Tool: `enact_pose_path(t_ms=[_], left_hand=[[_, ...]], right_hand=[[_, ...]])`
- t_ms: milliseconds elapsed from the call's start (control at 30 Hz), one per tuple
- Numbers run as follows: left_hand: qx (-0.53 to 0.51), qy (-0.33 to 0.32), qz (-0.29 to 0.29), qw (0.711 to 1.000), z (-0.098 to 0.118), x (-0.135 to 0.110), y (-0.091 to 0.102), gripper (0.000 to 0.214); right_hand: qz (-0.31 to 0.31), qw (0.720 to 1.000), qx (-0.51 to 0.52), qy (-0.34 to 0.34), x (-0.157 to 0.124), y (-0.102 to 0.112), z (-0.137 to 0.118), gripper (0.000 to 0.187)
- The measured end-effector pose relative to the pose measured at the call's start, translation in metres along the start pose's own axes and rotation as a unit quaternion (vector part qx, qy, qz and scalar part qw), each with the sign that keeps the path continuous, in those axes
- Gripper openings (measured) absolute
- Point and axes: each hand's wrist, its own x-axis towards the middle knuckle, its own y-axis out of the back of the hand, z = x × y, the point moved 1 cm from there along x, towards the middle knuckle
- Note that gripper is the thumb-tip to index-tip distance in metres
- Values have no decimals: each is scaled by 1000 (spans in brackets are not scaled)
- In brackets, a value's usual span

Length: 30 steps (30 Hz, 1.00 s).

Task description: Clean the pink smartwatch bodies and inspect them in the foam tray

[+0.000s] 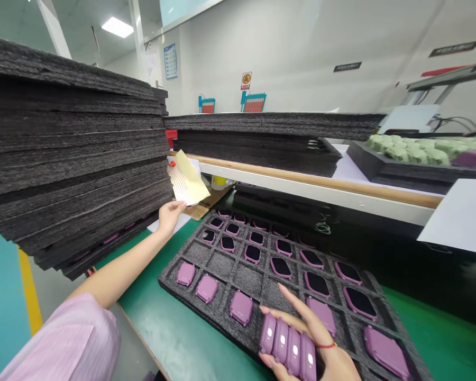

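A green bench (174, 338) fills the near view. At the near edge of the foam tray (238, 278), the right hand (321, 344) lies palm up, fingers curled around four purple cases (287, 346) in a left-to-right row. Beyond the tray's far left corner, the left hand (170, 216) pinches a yellow sheet (187, 182) close against the foam stack (71, 159).

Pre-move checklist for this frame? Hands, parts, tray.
1. Grip of left hand on yellow dotted sheet: ok, pinched at its lower edge.
2. Hold of right hand on four purple watch cases: ok, side by side between thumb and fingers.
3. Free pockets in foam tray: ok, several empty near its left side.
4. All tray cases facing one way: not ok, near ones back-up, far ones screen-up.
5. Steadiness of foam stack beside the left hand: cannot tell.
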Motion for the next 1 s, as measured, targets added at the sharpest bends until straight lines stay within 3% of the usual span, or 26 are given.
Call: enact_pose_path(t_ms=[133,267,433,567,733,900,1000], left_hand=[[-9,31,-69,997,12,-42,-5,35],[-26,36,-176,983,40,-95,-21,25],[-31,63,-331,941,79,-149,-48,24],[-66,80,-440,892,87,-174,-67,8],[-80,70,-464,879,77,-190,-73,7],[-21,-16,-444,896,67,-195,-70,5],[5,-34,-445,895,63,-196,-70,5]], right_hand=[[17,999,24,-39,-2,-4,-9,82],[17,999,50,-2,-1,-1,-10,87],[29,998,45,45,1,3,-13,87],[47,996,39,71,0,2,-13,91],[63,994,44,71,-1,2,-13,93],[51,995,54,60,1,4,-15,95],[51,996,56,56,2,5,-15,94]])
